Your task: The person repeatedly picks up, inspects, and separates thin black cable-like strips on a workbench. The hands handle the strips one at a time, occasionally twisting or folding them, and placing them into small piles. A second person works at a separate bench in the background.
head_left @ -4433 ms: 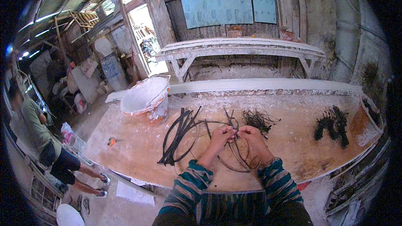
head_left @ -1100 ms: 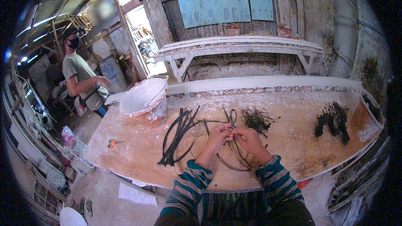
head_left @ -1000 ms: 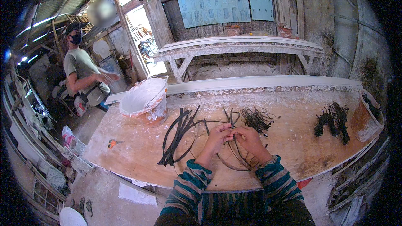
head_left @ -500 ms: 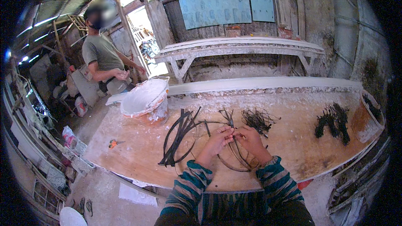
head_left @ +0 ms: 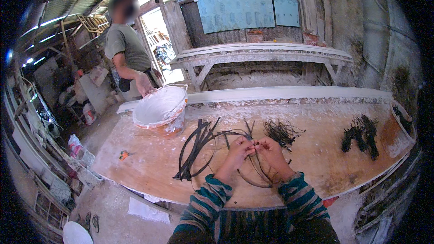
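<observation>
Over the middle of the wooden tabletop, my left hand (head_left: 239,152) and my right hand (head_left: 272,152) are closed in pinches, fingertips nearly meeting. Between them is a bunch of long black strips (head_left: 259,170), whose ends stick out beyond my fingers and curve back toward me. The exact spot under my fingertips is too small to make out. To the left of my hands lies a looser bundle of black strips (head_left: 195,148). A tangle of thin black ties (head_left: 281,132) rests just beyond my right hand.
A white-crusted bucket (head_left: 159,125) stands at the table's far left, with a co-worker's hand (head_left: 144,84) at its rim. Orange-handled scissors (head_left: 124,155) lie nearer left. At right are black tie clumps (head_left: 371,136) and a tilted orange-brown container (head_left: 394,132). A white bench (head_left: 262,53) stands behind.
The co-worker has stepped right and lowered a hand to the bucket's rim; the bucket's opening looks slightly turned. My hands stay pinched together on the strips, with small finger shifts.
</observation>
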`<state>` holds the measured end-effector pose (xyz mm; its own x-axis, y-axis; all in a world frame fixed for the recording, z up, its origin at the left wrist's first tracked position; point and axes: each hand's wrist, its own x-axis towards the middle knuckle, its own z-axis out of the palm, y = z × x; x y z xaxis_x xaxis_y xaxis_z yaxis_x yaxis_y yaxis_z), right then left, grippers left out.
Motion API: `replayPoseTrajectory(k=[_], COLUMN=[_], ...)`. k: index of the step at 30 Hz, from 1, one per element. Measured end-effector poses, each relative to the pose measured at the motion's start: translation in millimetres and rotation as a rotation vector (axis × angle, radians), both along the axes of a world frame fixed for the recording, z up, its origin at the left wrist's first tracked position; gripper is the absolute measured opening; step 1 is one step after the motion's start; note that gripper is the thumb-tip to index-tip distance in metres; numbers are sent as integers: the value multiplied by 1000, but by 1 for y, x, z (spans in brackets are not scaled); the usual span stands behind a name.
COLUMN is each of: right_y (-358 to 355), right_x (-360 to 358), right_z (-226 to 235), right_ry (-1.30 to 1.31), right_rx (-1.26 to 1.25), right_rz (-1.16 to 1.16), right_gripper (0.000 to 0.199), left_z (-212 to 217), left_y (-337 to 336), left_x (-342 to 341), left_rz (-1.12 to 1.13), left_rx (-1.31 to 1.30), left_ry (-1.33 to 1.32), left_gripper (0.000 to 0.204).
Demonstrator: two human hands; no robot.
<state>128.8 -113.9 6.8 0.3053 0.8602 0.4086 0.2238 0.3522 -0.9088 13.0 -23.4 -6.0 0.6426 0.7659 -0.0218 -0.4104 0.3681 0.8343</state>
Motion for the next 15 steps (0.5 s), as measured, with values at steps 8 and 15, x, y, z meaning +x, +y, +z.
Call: replayPoseTrajectory(k=[8,15], right_y=[1,3], right_x=[7,11], right_z=[-2,-7], right_ry=[714,742], right_rx=[-143,-132], right_rz=[312,224], right_gripper=[3,2], left_z=[-1,6], left_y=[-4,-9], left_x=[-1,-2], left_rz=[-66,-126], left_rx=[32,119], left_ry=[-105,-118], left_gripper=[11,7])
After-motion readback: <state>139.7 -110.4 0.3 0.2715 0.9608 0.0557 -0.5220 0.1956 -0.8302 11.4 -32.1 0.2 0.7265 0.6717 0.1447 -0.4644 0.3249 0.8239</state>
